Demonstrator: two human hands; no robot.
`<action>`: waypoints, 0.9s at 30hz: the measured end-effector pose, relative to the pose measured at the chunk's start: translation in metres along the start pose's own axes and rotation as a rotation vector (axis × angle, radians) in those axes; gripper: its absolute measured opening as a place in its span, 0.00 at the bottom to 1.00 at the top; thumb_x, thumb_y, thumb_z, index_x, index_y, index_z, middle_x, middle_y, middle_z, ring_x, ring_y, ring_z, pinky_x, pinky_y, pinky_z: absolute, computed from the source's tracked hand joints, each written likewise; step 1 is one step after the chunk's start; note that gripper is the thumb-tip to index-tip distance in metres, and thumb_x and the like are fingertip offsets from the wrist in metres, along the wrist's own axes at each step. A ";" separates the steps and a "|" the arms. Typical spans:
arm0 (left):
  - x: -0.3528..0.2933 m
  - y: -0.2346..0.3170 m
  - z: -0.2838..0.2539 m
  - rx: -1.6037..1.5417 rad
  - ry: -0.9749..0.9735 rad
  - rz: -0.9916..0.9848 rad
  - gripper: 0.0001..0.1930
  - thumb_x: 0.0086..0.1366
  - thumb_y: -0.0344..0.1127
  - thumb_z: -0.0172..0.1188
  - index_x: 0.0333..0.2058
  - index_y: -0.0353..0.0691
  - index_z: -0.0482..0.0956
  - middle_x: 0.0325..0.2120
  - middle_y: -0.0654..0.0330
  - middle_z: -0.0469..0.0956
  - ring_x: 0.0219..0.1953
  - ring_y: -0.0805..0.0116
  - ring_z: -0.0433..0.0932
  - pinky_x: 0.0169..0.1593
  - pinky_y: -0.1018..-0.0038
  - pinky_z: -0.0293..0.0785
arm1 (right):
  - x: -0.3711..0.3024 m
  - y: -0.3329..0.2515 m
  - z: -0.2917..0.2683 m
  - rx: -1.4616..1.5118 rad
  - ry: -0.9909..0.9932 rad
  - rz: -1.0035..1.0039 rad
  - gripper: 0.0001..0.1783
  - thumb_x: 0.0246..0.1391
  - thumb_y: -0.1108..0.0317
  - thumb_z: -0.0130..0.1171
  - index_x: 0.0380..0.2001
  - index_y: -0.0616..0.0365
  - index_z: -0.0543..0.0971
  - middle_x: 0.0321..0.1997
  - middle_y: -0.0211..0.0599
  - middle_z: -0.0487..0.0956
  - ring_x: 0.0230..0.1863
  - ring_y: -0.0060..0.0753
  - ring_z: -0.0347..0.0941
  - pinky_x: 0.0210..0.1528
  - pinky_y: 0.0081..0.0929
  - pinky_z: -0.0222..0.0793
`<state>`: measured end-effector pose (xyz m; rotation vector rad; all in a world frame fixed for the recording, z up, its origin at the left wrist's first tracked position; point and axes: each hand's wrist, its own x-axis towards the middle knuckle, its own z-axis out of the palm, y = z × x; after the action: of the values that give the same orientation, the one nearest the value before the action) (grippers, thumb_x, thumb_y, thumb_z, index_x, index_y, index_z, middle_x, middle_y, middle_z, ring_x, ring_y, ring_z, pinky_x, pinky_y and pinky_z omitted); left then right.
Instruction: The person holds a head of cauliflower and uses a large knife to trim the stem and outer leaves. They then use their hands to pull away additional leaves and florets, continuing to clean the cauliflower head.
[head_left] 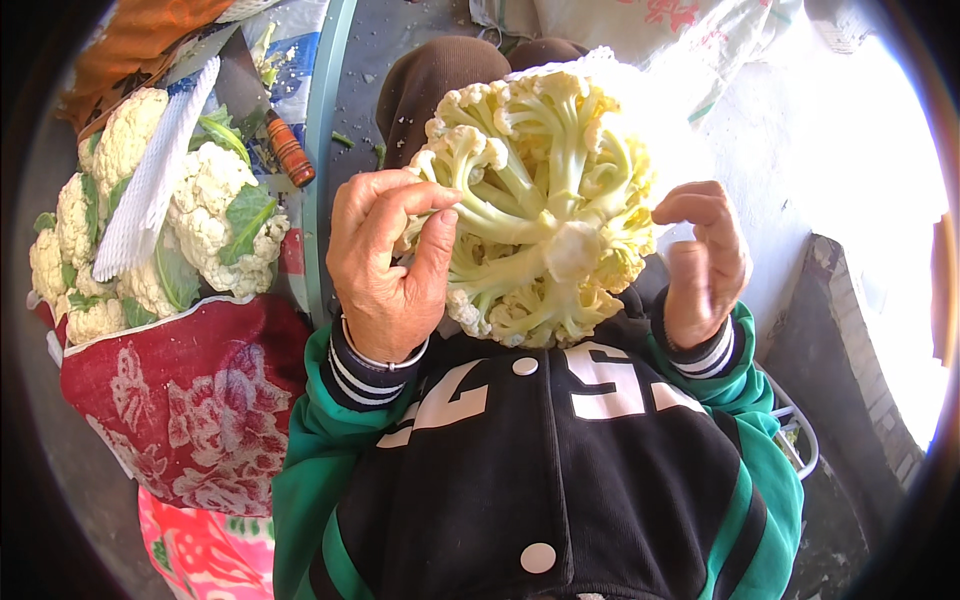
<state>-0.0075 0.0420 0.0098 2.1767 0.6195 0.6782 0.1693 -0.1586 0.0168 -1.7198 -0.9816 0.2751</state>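
A large, pale yellow cauliflower (530,200) is in front of my chest, over my lap, its cut stem facing up and its branches spread around it. My left hand (392,265) has it by the left edge, thumb and forefinger closed on an outer floret. Beside the right edge, my right hand (705,262) has its fingers curled and the thumb apart from them, with nothing seen between. The forefinger tip is at the cauliflower's rim; whether it touches I cannot tell. Glare washes out the far right of the head.
To the left, several cauliflowers (215,200) with leaves sit by a red patterned cloth (200,400), a white foam net (160,170) on top. A wooden-handled knife (275,130) lies by a pale green rim (318,130). White sacks (660,50) stand ahead; a grey slab (835,340) is right.
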 end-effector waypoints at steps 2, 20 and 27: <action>0.000 0.000 0.000 0.003 -0.005 0.013 0.05 0.59 0.25 0.66 0.35 0.37 0.82 0.36 0.55 0.77 0.39 0.56 0.76 0.45 0.65 0.73 | 0.008 -0.007 0.005 -0.177 -0.052 -0.107 0.16 0.51 0.64 0.68 0.38 0.65 0.80 0.40 0.48 0.79 0.40 0.46 0.75 0.47 0.35 0.70; -0.003 0.005 0.000 0.026 -0.006 0.027 0.05 0.58 0.25 0.67 0.34 0.37 0.82 0.35 0.57 0.77 0.39 0.56 0.76 0.44 0.66 0.72 | 0.090 0.013 -0.005 -0.509 -0.266 -0.040 0.05 0.53 0.72 0.67 0.32 0.63 0.84 0.29 0.37 0.85 0.28 0.28 0.81 0.36 0.23 0.76; -0.002 0.003 0.002 0.001 -0.003 0.019 0.05 0.57 0.24 0.67 0.33 0.37 0.82 0.35 0.56 0.77 0.39 0.57 0.76 0.44 0.67 0.72 | 0.121 0.008 -0.010 -0.587 -0.474 -0.016 0.09 0.49 0.68 0.64 0.26 0.64 0.81 0.19 0.40 0.78 0.22 0.32 0.76 0.31 0.30 0.72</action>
<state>-0.0069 0.0385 0.0106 2.1862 0.5988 0.6851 0.2553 -0.0785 0.0473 -2.2288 -1.5308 0.4258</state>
